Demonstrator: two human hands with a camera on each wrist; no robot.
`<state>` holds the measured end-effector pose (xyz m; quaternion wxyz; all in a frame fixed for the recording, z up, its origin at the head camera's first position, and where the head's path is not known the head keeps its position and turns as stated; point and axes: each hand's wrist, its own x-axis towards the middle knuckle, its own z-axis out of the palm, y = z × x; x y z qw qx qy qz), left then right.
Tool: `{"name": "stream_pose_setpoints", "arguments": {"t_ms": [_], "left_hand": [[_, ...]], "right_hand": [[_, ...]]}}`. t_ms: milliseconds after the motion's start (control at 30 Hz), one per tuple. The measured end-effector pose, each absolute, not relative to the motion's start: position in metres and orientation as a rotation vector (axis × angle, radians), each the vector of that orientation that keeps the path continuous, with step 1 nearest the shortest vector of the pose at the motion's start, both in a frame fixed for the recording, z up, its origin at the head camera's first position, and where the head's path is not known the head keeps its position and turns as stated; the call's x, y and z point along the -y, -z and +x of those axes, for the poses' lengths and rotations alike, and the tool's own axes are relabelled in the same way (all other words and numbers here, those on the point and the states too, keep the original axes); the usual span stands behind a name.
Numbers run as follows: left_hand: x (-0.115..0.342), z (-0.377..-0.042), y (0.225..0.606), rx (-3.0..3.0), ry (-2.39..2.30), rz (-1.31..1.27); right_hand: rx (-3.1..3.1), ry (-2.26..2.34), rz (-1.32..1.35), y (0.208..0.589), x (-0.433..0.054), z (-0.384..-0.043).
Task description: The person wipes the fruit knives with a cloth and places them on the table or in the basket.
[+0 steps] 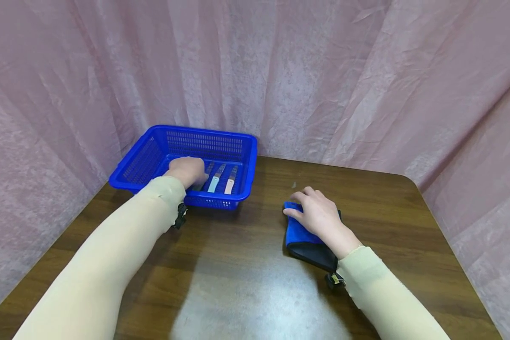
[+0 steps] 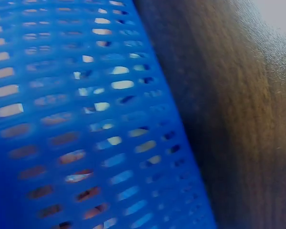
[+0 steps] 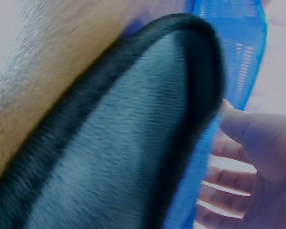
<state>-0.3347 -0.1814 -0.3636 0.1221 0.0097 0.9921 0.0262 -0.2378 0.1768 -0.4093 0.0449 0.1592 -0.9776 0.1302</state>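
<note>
My left hand [image 1: 187, 171] reaches over the front rim into a blue plastic basket [image 1: 253, 174], its fingers bent down and mostly hidden. Beside its thumb lies a dark-handled knife [image 1: 210, 168]; I cannot tell whether the hand grips it. To the right lie a knife with a light blue handle [image 1: 214, 184] and one with a pale pink handle [image 1: 229, 186], blades pointing away. My right hand [image 1: 320, 215] rests on a folded blue and dark grey plush cloth [image 1: 299, 232] with black edging. Its thumb and fingers [image 3: 226, 179] are spread and loosely bent at the cloth's side.
Both items are on a brown wooden table [image 1: 255, 278], the basket at the back left and the cloth right of centre. A pink curtain [image 1: 306, 80] hangs behind the table and along its sides. The basket's perforated wall [image 2: 76, 114] fills much of the left wrist view.
</note>
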Motion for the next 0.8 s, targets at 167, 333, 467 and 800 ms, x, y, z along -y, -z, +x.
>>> {"name": "stream_pose_setpoints", "arguments": {"t_ms": [167,333,467,800], "left_hand": [[0.179,-0.325,0.347,-2.984,-0.095,0.122],[0.17,-0.314,0.338,-3.057,-0.161,0.223],[0.162,-0.299,0.335,-3.098,-0.21,0.311],[0.147,-0.247,0.345,-3.288,-0.165,0.624]], "right_hand": [[2.927,-0.438,0.474,0.392,-0.18,-0.231],[2.887,-0.43,0.451,0.377,-0.185,-0.223],[2.879,-0.408,0.45,0.367,-0.187,-0.215],[2.833,-0.357,0.508,0.36,-0.192,-0.195]]}}
